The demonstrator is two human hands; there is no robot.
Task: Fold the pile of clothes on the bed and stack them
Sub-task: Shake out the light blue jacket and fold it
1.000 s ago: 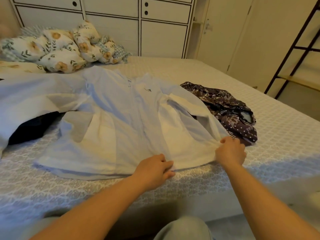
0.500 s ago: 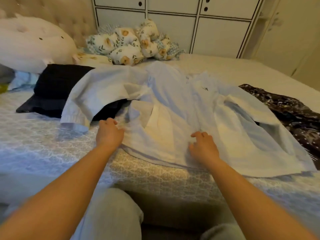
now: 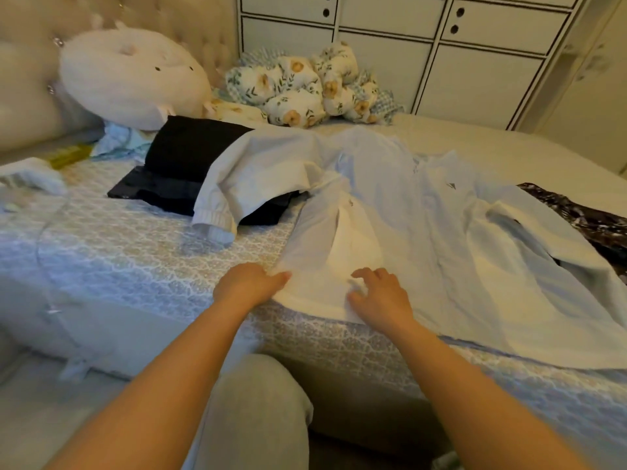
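A pale blue shirt [image 3: 424, 225] lies spread across the bed [image 3: 135, 252], its left sleeve draped over a stack of folded dark clothes [image 3: 183, 157]. My left hand [image 3: 247, 286] pinches the shirt's lower left corner at the hem. My right hand [image 3: 380, 296] rests on the hem just to the right, fingers spread on the cloth. A dark patterned garment [image 3: 583, 215] lies crumpled at the right, partly under the shirt.
A round white plush pillow [image 3: 132, 76] and a floral bundle [image 3: 302, 89] sit at the head of the bed. Small pale items [image 3: 30, 178] lie at far left. White cabinet doors [image 3: 441, 56] stand behind. My knee [image 3: 251, 412] is against the bed's front edge.
My view and both hands shifted left along the hem, from the shirt's right corner to its left corner. The left hand now grips that corner.
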